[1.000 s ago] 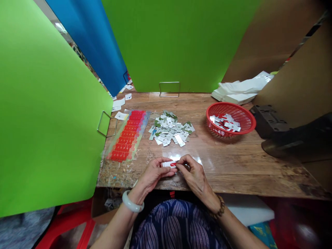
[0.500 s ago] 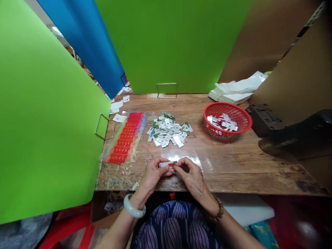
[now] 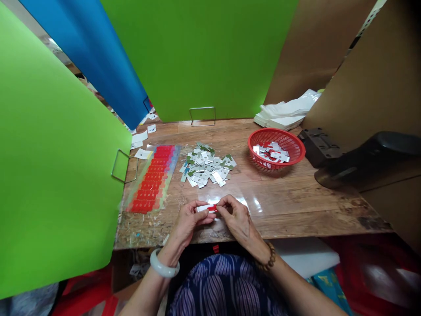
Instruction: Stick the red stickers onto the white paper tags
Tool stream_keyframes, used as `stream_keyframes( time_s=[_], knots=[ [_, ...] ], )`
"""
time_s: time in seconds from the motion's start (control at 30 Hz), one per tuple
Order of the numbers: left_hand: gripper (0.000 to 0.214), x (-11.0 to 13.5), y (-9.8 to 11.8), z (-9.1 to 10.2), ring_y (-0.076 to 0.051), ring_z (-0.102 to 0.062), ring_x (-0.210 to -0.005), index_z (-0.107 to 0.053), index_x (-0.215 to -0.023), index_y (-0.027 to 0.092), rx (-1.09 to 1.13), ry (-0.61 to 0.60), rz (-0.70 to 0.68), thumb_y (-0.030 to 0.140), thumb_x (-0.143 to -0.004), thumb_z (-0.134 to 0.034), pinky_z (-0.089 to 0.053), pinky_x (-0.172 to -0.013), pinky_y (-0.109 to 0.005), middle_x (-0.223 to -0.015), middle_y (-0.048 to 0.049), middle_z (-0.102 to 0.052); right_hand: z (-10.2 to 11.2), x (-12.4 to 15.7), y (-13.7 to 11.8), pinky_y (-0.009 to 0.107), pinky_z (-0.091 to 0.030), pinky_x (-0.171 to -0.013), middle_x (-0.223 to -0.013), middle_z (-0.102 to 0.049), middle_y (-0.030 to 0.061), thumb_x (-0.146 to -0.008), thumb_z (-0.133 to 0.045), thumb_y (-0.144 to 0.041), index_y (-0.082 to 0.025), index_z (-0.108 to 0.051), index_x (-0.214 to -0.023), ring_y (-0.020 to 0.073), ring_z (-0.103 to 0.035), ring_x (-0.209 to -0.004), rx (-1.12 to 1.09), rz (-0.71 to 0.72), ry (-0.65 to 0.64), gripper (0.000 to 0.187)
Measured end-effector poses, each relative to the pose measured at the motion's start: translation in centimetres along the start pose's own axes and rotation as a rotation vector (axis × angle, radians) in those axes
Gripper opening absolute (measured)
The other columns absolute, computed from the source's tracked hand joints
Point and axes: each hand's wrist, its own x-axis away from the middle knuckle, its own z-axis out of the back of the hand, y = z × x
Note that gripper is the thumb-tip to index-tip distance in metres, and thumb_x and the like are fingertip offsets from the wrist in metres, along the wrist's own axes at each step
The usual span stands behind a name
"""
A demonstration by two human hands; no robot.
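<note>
My left hand [image 3: 184, 223] is closed on the left end of a small flat white-and-silver plate [image 3: 203, 208], just above the table's front part. Red film [image 3: 212, 209] lies across the plate's right half. Thumb and forefinger of my right hand [image 3: 240, 221] pinch the red film at that end; the fingertips hide its edge. Beyond my hands lies a loose pile of silver plates [image 3: 207, 166], some with olive-green parts. To its left is a clear sheet with rows of red stickers [image 3: 148, 184].
A red plastic basket [image 3: 300, 151] with red-and-white plates stands right of the pile. Behind it are stacked white sheets [image 3: 279, 116]. A dark metal tool [image 3: 365, 162] is at the right. Green boards [image 3: 197, 57] with wire stands and a blue board [image 3: 88, 57] enclose the table [image 3: 312, 210].
The view has turned slightly, so the table things sit further left. The red film now reaches across the plate's right end, where a dark part showed before. Both hands keep their hold.
</note>
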Motion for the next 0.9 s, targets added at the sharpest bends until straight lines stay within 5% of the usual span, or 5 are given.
stream_keyframes(
  time_s=[0.53, 0.9],
  knots=[
    [0.022, 0.1, -0.2, -0.4, -0.015, -0.068, -0.060, -0.057, -0.085, 0.009, -0.027, 0.024, -0.032, 0.008, -0.067, -0.069, -0.055, -0.060, -0.021, -0.068, -0.0088, -0.070, -0.3, -0.2, 0.3, 0.023, -0.037, -0.058, -0.065, -0.055, -0.0004, -0.076, -0.049, -0.017, -0.017, -0.055, -0.070, 0.0127, -0.050, -0.062, 0.154, 0.081, 0.061, 0.009],
    [0.026, 0.4, -0.6, -0.8, -0.015, -0.068, -0.059, -0.056, -0.088, 0.010, -0.062, 0.057, -0.076, 0.013, -0.066, -0.070, -0.054, -0.060, -0.021, -0.066, -0.0085, -0.070, -0.3, -0.5, 1.2, 0.024, -0.040, -0.059, -0.070, -0.054, 0.0002, -0.073, -0.052, -0.018, -0.017, -0.056, -0.070, 0.0131, -0.051, -0.064, 0.023, -0.007, 0.028, 0.005]
  ],
)
